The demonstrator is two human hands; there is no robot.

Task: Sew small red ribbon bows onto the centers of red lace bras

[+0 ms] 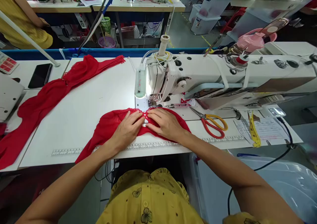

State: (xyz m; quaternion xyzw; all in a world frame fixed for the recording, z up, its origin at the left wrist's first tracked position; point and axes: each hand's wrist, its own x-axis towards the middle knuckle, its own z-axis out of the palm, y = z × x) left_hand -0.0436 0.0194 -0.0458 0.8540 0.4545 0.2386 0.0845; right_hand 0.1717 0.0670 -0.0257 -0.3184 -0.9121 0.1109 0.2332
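A red lace-edged garment piece lies on the white sewing table, its upper edge just in front of the needle area of the sewing machine. My left hand rests flat on the left part of the cloth, fingers stretched toward the machine. On the right part lies my right hand, also flat, its fingers pointing left toward the left hand. A small pale gap shows between the fingertips of both hands. The needle tip and presser foot are too small to make out clearly.
Scissors with red and orange handles lie right of the cloth, near a yellow tape measure. A long red fabric strip stretches across the left side, beside a black phone. Another person's arm shows at upper left.
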